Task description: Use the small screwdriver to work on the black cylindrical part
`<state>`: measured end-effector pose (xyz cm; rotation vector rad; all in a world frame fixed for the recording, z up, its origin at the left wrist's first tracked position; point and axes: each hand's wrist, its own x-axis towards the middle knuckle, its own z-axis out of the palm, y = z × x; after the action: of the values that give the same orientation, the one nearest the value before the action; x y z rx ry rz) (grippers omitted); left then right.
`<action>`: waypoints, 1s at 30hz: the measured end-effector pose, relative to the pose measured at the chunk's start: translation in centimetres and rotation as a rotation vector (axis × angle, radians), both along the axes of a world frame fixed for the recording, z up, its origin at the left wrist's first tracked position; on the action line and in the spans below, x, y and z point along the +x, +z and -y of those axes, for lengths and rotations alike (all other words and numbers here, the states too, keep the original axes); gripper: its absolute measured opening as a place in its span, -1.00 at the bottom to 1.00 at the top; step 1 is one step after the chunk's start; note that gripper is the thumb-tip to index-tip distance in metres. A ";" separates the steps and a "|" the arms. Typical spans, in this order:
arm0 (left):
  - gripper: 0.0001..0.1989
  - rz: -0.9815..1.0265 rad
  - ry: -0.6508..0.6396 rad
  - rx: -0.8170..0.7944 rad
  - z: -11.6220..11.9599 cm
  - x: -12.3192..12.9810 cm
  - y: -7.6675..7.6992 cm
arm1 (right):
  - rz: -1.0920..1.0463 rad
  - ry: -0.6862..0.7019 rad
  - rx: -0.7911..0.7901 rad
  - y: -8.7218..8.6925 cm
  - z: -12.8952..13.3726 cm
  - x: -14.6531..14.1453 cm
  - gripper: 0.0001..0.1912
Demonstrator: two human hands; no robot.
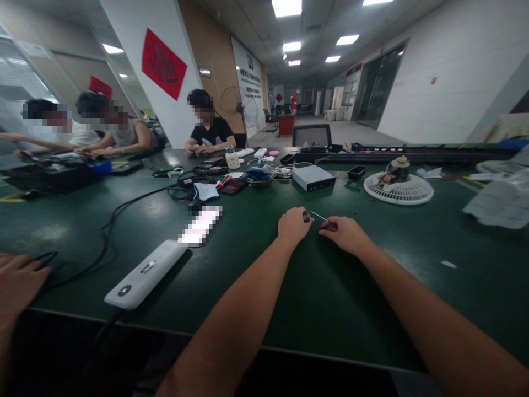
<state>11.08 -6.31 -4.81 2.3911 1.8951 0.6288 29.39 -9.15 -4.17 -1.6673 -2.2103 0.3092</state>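
Over the middle of the green table (330,309), my left hand (294,225) is closed on a small dark round part (306,216). Just to its right, my right hand (344,231) pinches a thin metal rod (319,215), whose tip points toward the round part with a small gap between. The far end of the rod is hidden in my fingers. Beyond my hands lies a grey box-shaped drive (313,178). A white fan grille with a motor (398,187) rests further right.
A long white device (146,274) and a blurred bright panel (201,226) lie at left, near black cables (108,231). Another person's hand (20,278) is at the left edge. Tools and parts line the back. A clear plastic bag (502,201) is at right.
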 end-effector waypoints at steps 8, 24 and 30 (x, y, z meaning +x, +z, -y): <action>-0.76 -0.045 -0.210 0.002 0.7 0.4 0.8 | -0.172 -0.032 0.061 -0.2 -0.8 0.3 -0.72; -0.73 -0.112 -0.457 0.002 1.0 0.7 1.5 | -0.257 -0.042 0.055 -1.2 -1.0 0.5 -0.76; -0.77 -0.092 -0.367 0.039 1.1 1.0 1.2 | -0.255 -0.031 0.096 -1.1 -0.6 -0.2 -0.73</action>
<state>12.04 -7.40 -3.62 2.7332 1.4204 0.5396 29.20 -8.56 -5.30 -1.5190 -1.9790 0.3789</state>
